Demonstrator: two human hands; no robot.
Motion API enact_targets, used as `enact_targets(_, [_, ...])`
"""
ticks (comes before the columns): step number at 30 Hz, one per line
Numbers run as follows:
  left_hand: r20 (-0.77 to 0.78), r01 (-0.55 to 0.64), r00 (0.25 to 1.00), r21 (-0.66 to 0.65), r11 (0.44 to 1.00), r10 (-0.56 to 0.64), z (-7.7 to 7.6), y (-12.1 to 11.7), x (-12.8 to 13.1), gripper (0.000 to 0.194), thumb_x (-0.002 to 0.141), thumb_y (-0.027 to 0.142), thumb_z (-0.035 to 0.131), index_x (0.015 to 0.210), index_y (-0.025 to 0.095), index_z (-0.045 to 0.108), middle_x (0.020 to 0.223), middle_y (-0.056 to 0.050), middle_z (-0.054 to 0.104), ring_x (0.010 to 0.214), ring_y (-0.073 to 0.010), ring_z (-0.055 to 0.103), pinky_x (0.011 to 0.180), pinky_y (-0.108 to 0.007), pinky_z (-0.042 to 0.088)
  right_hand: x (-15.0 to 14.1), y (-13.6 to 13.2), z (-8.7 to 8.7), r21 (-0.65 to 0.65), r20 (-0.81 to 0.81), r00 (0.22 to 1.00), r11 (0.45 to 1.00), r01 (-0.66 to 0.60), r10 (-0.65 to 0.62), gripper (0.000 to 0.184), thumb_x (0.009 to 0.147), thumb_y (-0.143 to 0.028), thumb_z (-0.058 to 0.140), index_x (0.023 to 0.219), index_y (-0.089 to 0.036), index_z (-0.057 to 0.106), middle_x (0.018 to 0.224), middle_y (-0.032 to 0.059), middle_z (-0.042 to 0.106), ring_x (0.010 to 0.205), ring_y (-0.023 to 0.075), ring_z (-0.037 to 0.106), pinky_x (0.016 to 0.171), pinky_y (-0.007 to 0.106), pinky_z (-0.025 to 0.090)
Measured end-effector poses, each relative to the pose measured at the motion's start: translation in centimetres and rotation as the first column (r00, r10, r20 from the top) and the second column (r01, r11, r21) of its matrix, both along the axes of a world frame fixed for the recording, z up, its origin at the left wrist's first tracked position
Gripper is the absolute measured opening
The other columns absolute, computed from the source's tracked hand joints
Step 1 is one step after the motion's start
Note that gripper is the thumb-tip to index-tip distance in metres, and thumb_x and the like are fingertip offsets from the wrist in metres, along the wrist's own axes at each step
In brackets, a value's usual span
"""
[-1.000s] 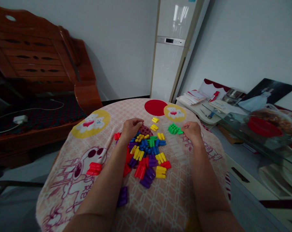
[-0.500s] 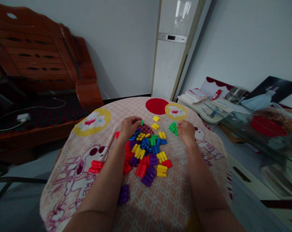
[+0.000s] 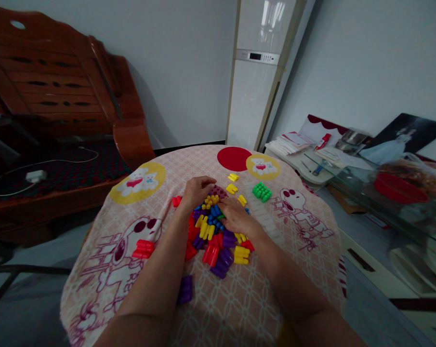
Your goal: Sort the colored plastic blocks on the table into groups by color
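A mixed pile of plastic toy building blocks lies mid-table, with blue blocks [image 3: 215, 221], yellow blocks [image 3: 205, 227], red blocks [image 3: 211, 253] and purple blocks [image 3: 223, 262]. At the pile's far left edge is my left hand [image 3: 196, 192], fingers curled inward; whatever they may hold is hidden. My right hand [image 3: 236, 216] reaches into the pile from the right, its fingers closed round a green block [image 3: 221, 217] that shows only as a sliver. Right of the pile, a cluster of green blocks [image 3: 262, 192] lies on the tablecloth [image 3: 261, 289].
Loose yellow blocks [image 3: 232, 188] lie beyond the pile. A red block [image 3: 143, 249] and a purple block [image 3: 185, 289] lie near my left forearm. To the right stands a glass-topped cabinet [image 3: 362, 193] bearing papers and a red basin [image 3: 400, 189]; a wooden bench [image 3: 59, 96] is at left.
My right hand has left the green cluster and moved left into the pile, onto a green block. The green piece at my left fingertips no longer shows; that hand has shifted slightly.
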State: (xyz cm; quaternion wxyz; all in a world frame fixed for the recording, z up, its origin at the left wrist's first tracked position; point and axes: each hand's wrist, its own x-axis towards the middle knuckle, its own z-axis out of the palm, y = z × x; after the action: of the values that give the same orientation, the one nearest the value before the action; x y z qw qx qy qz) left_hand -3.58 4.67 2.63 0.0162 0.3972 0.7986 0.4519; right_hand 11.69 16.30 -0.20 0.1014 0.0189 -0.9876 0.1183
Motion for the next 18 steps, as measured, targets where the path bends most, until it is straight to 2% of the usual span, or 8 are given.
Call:
enact_targets(3, [-0.017,-0.008,1.0,-0.002,1.0,0.008,-0.1,0.0,-0.1,0.033,0.078,0.033,0.058,0.099,0.017,0.078,0.087,-0.006,0.078,0.076,-0.0193,0.068,0.077,-0.028,0.054,-0.5,-0.2,-0.4,-0.031,-0.026,0.999,0.999,0.031,-0.032,0.024,0.075,-0.017,0.071,0.098,-0.014,0.065,0.105,0.0136,0.066,0.108,0.0275,0.058,0.097,0.039,0.044])
enact_targets(7, [-0.017,-0.025,1.0,0.008,1.0,0.025,0.0,-0.3,-0.3,0.035,0.079,0.033,0.057,0.099,0.015,0.078,0.085,-0.006,0.077,0.074,-0.0191,0.067,0.074,-0.027,0.052,-0.7,0.4,0.3,-0.195,-0.104,0.987,0.976,0.101,-0.123,0.03,0.075,-0.021,0.072,0.103,-0.016,0.065,0.104,0.0106,0.069,0.101,0.0247,0.062,0.092,0.036,0.047])
enact_targets(10, [-0.005,-0.031,0.999,0.019,0.999,0.032,-0.1,-0.3,-0.5,0.035,0.079,0.035,0.056,0.098,0.015,0.078,0.083,-0.006,0.077,0.073,-0.0191,0.066,0.072,-0.028,0.051,-0.4,1.5,1.3,-0.364,-0.157,0.962,0.919,0.153,-0.223,0.037,0.073,-0.024,0.074,0.109,-0.018,0.067,0.101,0.0062,0.071,0.092,0.0214,0.065,0.086,0.033,0.05])
enact_targets(14, [0.034,-0.038,0.999,0.027,0.999,0.037,-0.2,-0.3,-0.5,0.035,0.078,0.036,0.057,0.098,0.016,0.078,0.083,-0.005,0.077,0.072,-0.019,0.066,0.072,-0.028,0.052,0.6,4.2,2.2,-0.544,-0.153,0.94,0.821,0.177,-0.304,0.031,0.075,-0.022,0.067,0.105,-0.019,0.071,0.085,0.0001,0.072,0.077,0.0166,0.066,0.075,0.027,0.052])
enact_targets(16, [0.035,-0.039,0.999,0.024,0.999,0.038,-0.2,-0.3,-0.5,0.036,0.078,0.037,0.058,0.099,0.016,0.078,0.083,-0.006,0.077,0.073,-0.0192,0.067,0.071,-0.027,0.051,1.2,5.8,2.5,-0.54,-0.156,0.923,0.813,0.218,-0.352,0.031,0.076,-0.019,0.062,0.105,-0.02,0.072,0.084,0.0006,0.072,0.076,0.0166,0.066,0.074,0.027,0.052])
enact_targets(18, [0.029,-0.04,0.999,0.022,0.999,0.04,0.0,-0.4,-0.4,0.036,0.079,0.037,0.058,0.099,0.015,0.078,0.083,-0.006,0.077,0.073,-0.0194,0.067,0.071,-0.028,0.051,1.9,7.2,2.7,-0.464,-0.182,0.882,0.828,0.313,-0.435,0.033,0.075,-0.016,0.061,0.106,-0.019,0.071,0.087,0.002,0.073,0.078,0.0174,0.066,0.075,0.028,0.051])
